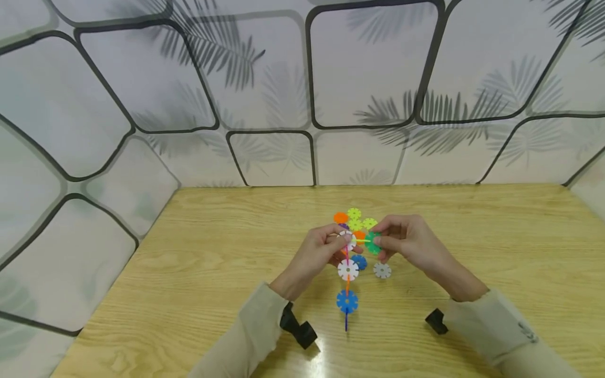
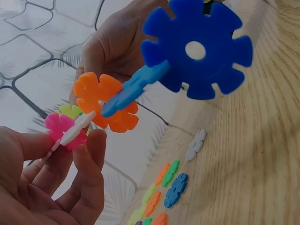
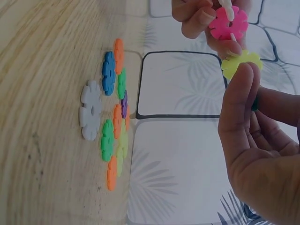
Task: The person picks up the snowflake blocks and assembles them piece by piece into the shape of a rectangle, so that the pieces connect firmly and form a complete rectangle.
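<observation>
My left hand (image 1: 326,242) pinches a white notched disc (image 1: 348,239) at the end of a chain of interlocked snowflake discs. From there the chain runs toward me through a pink disc (image 2: 56,123), another white disc (image 1: 347,270), an orange disc (image 2: 88,96), a blue disc (image 1: 347,301) and a dark blue disc (image 2: 218,37). My right hand (image 1: 408,244) pinches a green disc (image 1: 373,243) between thumb and fingers. A yellow disc (image 3: 248,60) spans between the green disc and the white one; whether its slots are fully seated cannot be seen.
Several loose discs lie on the wooden table (image 1: 203,273) around and beyond the hands. Among them are an orange disc (image 1: 340,217), a yellow disc (image 1: 354,213), a blue disc (image 1: 360,262) and a grey-white disc (image 1: 382,270). A patterned wall (image 1: 359,157) borders the table's back.
</observation>
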`<state>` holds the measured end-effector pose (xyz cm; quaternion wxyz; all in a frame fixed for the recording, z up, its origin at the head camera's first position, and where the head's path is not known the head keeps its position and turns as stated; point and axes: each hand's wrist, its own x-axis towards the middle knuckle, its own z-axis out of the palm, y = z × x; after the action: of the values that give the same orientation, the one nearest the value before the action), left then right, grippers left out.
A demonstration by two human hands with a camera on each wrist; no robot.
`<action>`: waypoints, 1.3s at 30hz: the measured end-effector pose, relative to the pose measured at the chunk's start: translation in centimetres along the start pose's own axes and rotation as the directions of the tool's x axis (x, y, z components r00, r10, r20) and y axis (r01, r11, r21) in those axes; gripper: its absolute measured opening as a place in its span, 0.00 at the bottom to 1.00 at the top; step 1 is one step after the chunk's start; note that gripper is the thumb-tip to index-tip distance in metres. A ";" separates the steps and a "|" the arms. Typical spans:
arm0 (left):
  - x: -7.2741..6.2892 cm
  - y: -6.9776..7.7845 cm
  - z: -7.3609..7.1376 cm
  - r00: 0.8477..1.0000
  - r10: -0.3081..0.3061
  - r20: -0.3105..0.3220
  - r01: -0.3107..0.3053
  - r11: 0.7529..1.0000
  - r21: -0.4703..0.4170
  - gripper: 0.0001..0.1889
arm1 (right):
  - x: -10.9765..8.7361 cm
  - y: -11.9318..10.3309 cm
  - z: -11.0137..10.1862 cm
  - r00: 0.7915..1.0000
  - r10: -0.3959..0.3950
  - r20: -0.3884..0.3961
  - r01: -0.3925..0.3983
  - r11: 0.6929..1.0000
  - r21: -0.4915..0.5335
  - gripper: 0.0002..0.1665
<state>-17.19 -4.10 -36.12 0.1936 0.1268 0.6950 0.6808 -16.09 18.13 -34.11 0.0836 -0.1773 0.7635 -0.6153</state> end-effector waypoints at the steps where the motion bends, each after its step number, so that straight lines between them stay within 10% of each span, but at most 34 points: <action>1: 0.0 0.0 0.0 1.000 -0.002 0.002 0.002 1.000 0.006 0.08 | 0.0 0.0 0.0 1.000 -0.001 0.004 0.001 1.000 0.001 0.09; 14: 0.1 0.5 -0.3 0.999 0.017 0.041 -0.018 0.999 0.027 0.10 | 0.8 1.5 -1.5 0.993 0.107 0.038 -0.108 0.994 0.012 0.23; 39: -0.1 0.3 -0.7 0.998 0.006 0.058 -0.003 0.999 -0.046 0.14 | 3.7 4.3 -6.1 0.976 0.217 0.025 -0.183 0.876 -0.446 0.20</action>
<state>-17.43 -4.82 -35.83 0.2151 0.1438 0.6730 0.6929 -22.34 23.03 -36.59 0.1328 -0.1346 0.8935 -0.4074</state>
